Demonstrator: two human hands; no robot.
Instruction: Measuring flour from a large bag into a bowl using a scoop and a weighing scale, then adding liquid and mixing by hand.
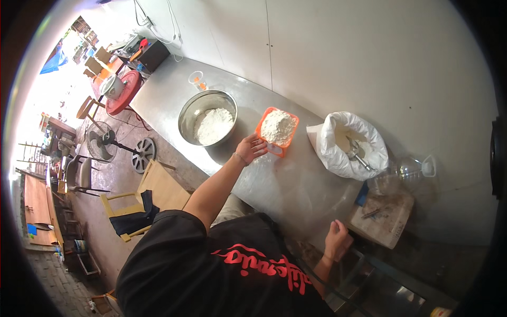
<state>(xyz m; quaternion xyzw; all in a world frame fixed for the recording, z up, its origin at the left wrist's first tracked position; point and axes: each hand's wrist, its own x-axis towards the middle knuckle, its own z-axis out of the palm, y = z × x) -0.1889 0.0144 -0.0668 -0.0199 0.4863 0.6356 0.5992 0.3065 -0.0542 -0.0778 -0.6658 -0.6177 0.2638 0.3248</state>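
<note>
An orange kitchen scale [276, 148] stands on the steel table [313, 198], its square orange tray heaped with white flour [278, 126]. My left hand [250, 149] is at the scale's near left edge, fingers spread, seemingly holding nothing. Left of it sits a large steel bowl [233, 115] with flour [214, 126] inside. To the right, a white sack [330, 152] stands with its top rolled down; a metal scoop [358, 156] rests inside on powder. My right hand [337, 241] is near the table's front right, fingers partly curled; whether it holds anything is unclear.
A clear plastic cup [197, 80] with orange marks stands behind the bowl. Clear plastic jugs [412, 168] and a stained board [382, 218] are beyond the sack. Along the back runs a pale wall [336, 59]. On the left floor are a wooden chair [124, 204] and a standing fan [102, 142].
</note>
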